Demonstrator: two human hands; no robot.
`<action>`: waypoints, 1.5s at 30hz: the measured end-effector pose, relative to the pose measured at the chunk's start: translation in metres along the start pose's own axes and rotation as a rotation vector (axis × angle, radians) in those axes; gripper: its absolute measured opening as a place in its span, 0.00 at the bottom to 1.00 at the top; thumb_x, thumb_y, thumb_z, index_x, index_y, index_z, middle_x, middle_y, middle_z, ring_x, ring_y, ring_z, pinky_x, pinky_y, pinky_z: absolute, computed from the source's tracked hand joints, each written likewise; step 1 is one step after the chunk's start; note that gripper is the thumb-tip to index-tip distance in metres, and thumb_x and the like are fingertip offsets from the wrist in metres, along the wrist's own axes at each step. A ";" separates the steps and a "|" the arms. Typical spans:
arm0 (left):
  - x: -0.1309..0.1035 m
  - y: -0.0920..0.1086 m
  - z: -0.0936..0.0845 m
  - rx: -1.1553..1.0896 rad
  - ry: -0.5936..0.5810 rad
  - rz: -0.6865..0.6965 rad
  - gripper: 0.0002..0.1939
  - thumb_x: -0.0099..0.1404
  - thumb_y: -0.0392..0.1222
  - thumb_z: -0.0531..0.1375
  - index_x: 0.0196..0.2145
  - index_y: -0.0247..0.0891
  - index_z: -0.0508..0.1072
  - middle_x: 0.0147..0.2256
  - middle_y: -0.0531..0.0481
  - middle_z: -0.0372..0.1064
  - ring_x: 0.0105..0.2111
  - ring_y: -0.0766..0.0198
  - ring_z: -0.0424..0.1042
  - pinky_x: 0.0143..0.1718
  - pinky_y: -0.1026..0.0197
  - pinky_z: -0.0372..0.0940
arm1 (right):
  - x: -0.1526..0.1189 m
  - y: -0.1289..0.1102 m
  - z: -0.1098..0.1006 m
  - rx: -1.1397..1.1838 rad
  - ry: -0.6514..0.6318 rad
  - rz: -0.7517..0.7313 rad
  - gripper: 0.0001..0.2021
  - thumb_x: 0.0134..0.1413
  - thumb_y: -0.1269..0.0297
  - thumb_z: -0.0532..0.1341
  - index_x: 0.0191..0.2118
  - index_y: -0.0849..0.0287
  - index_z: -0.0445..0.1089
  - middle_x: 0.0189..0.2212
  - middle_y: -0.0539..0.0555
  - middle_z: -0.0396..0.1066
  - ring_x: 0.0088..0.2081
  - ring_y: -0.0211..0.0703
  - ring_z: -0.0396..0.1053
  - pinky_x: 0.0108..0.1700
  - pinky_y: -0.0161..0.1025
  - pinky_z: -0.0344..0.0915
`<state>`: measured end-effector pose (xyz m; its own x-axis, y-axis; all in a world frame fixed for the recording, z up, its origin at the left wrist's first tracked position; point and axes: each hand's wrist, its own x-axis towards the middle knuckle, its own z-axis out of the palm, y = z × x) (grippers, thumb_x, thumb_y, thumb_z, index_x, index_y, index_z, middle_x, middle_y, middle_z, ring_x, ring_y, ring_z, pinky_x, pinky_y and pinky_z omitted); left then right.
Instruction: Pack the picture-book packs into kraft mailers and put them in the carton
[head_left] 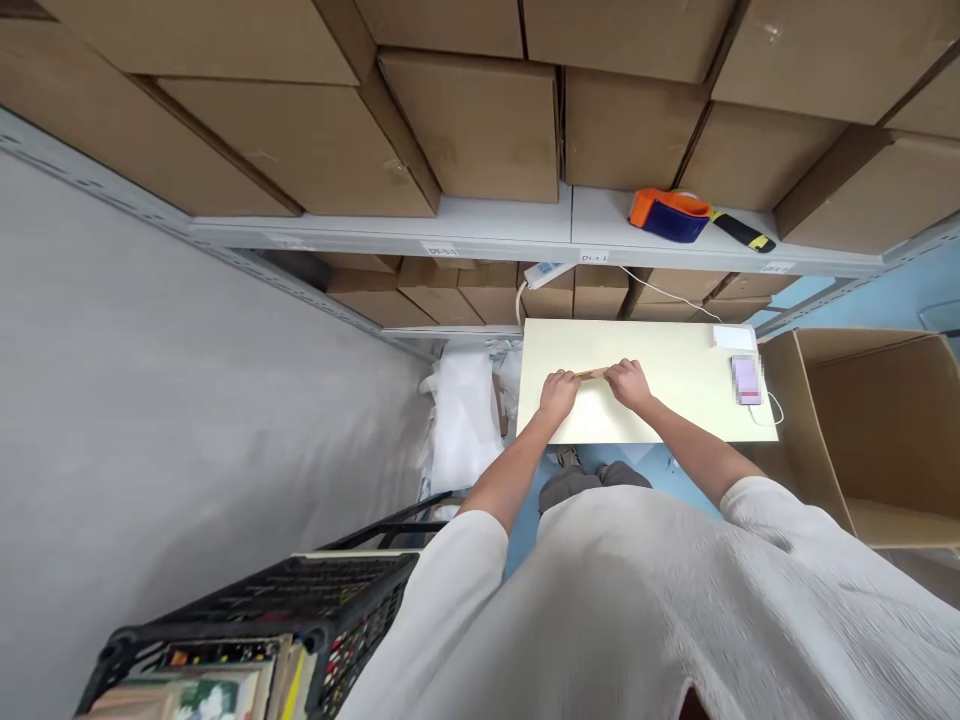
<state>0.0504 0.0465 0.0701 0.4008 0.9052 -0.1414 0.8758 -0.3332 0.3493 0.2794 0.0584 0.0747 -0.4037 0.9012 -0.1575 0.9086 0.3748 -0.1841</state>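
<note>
Above the pale yellow table (pixel 660 418), my left hand (pixel 559 394) and my right hand (pixel 627 384) grip opposite ends of a thin orange-brown item (pixel 592 373). Its narrow side faces me, so I cannot make out its exact kind. Both hands have their fingers closed on it, and they cover its ends. To the right of my right hand, a phone (pixel 745 380) with a lit pinkish screen lies on the table, beside a small white box-like object (pixel 733 337).
Shelves (pixel 510 222) packed with cardboard boxes (pixel 480 125) rise ahead. A tape dispenser (pixel 670 215) and a black-yellow cutter (pixel 742 232) rest there. An open carton (pixel 877 430) stands right; a black crate (pixel 322 600) of books and white wrapping material (pixel 466 415) are left.
</note>
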 end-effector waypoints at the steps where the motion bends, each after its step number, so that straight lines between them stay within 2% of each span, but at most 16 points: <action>1: 0.004 -0.005 0.004 -0.008 -0.008 0.016 0.16 0.79 0.32 0.56 0.48 0.38 0.85 0.50 0.35 0.81 0.54 0.46 0.76 0.57 0.47 0.67 | 0.004 0.001 0.004 0.002 -0.004 0.014 0.19 0.75 0.70 0.53 0.50 0.59 0.83 0.46 0.65 0.83 0.50 0.60 0.66 0.51 0.51 0.53; 5: 0.015 -0.018 0.016 -0.017 -0.050 0.053 0.16 0.79 0.33 0.56 0.48 0.38 0.85 0.50 0.36 0.81 0.54 0.47 0.77 0.58 0.47 0.68 | 0.017 0.005 0.019 0.012 -0.029 0.040 0.19 0.75 0.70 0.52 0.50 0.61 0.83 0.45 0.66 0.83 0.52 0.61 0.66 0.52 0.51 0.53; 9: 0.016 -0.022 0.024 -0.037 -0.134 0.070 0.17 0.79 0.32 0.56 0.52 0.38 0.85 0.52 0.37 0.82 0.54 0.48 0.79 0.58 0.49 0.69 | 0.023 0.007 0.029 0.033 -0.062 0.074 0.19 0.72 0.73 0.53 0.53 0.62 0.82 0.50 0.67 0.82 0.54 0.62 0.65 0.55 0.52 0.55; 13: 0.014 -0.026 0.025 -0.049 -0.202 0.037 0.18 0.79 0.34 0.55 0.53 0.40 0.85 0.54 0.38 0.82 0.55 0.49 0.79 0.60 0.49 0.69 | 0.017 0.005 0.033 0.059 -0.116 0.162 0.21 0.69 0.76 0.54 0.57 0.64 0.80 0.57 0.69 0.78 0.58 0.63 0.66 0.59 0.53 0.58; 16: 0.017 -0.031 0.022 -0.046 -0.218 -0.001 0.19 0.79 0.35 0.55 0.56 0.40 0.84 0.57 0.38 0.80 0.58 0.48 0.77 0.62 0.49 0.69 | 0.006 0.000 0.037 0.123 -0.145 0.224 0.21 0.71 0.74 0.54 0.60 0.64 0.79 0.60 0.69 0.76 0.61 0.64 0.67 0.61 0.53 0.61; 21: 0.032 -0.040 0.022 -0.152 -0.214 -0.013 0.22 0.78 0.35 0.55 0.62 0.42 0.81 0.66 0.41 0.75 0.64 0.47 0.74 0.68 0.48 0.68 | -0.002 -0.012 0.058 0.432 -0.173 0.396 0.24 0.72 0.68 0.60 0.70 0.61 0.73 0.68 0.66 0.73 0.62 0.58 0.73 0.63 0.49 0.69; 25: 0.047 -0.042 0.033 -0.202 -0.235 -0.038 0.29 0.75 0.34 0.59 0.71 0.40 0.74 0.77 0.39 0.61 0.76 0.44 0.61 0.75 0.45 0.60 | 0.003 -0.022 0.077 0.722 -0.188 0.597 0.28 0.71 0.65 0.64 0.72 0.62 0.71 0.69 0.66 0.72 0.57 0.53 0.79 0.64 0.46 0.71; 27: 0.053 -0.043 0.040 -0.198 -0.269 -0.058 0.32 0.75 0.36 0.60 0.75 0.39 0.68 0.79 0.37 0.54 0.79 0.43 0.55 0.77 0.43 0.56 | 0.005 -0.024 0.082 0.810 -0.168 0.648 0.28 0.69 0.64 0.66 0.72 0.61 0.72 0.69 0.65 0.73 0.57 0.53 0.80 0.65 0.46 0.72; 29: 0.055 -0.043 0.045 -0.204 -0.305 -0.080 0.34 0.76 0.39 0.62 0.77 0.40 0.65 0.80 0.36 0.52 0.79 0.43 0.53 0.78 0.41 0.52 | 0.007 -0.024 0.085 0.860 -0.143 0.671 0.27 0.67 0.64 0.67 0.70 0.59 0.74 0.68 0.64 0.74 0.57 0.53 0.80 0.64 0.46 0.72; 34: 0.050 -0.044 0.049 -0.222 -0.365 -0.096 0.39 0.73 0.44 0.63 0.78 0.47 0.62 0.81 0.39 0.50 0.80 0.40 0.51 0.77 0.36 0.52 | 0.009 -0.022 0.085 0.895 -0.117 0.654 0.22 0.64 0.66 0.68 0.62 0.58 0.79 0.60 0.61 0.80 0.52 0.55 0.80 0.61 0.46 0.73; 37: 0.043 -0.041 0.048 -0.216 -0.403 -0.096 0.41 0.71 0.44 0.64 0.79 0.49 0.61 0.81 0.40 0.48 0.78 0.38 0.54 0.76 0.37 0.55 | 0.010 -0.019 0.087 0.926 -0.078 0.612 0.18 0.61 0.66 0.66 0.56 0.57 0.80 0.54 0.58 0.82 0.50 0.53 0.79 0.57 0.45 0.74; 42: 0.025 -0.023 0.055 -0.246 -0.468 -0.062 0.43 0.70 0.45 0.63 0.80 0.46 0.59 0.81 0.38 0.49 0.77 0.38 0.57 0.75 0.39 0.57 | 0.007 -0.012 0.095 0.876 0.040 0.591 0.07 0.55 0.64 0.63 0.40 0.54 0.75 0.41 0.53 0.80 0.45 0.51 0.75 0.52 0.45 0.73; 45: 0.013 -0.011 0.061 -0.259 -0.472 -0.060 0.41 0.71 0.44 0.62 0.79 0.43 0.59 0.81 0.36 0.49 0.78 0.39 0.57 0.75 0.39 0.58 | 0.002 -0.009 0.098 0.864 0.051 0.636 0.07 0.54 0.62 0.62 0.39 0.53 0.73 0.39 0.53 0.79 0.43 0.52 0.75 0.51 0.46 0.74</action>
<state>0.0624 0.0461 0.0080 0.4814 0.6840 -0.5481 0.8299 -0.1545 0.5361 0.2599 0.0355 -0.0186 0.1398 0.8922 -0.4295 0.5587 -0.4292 -0.7097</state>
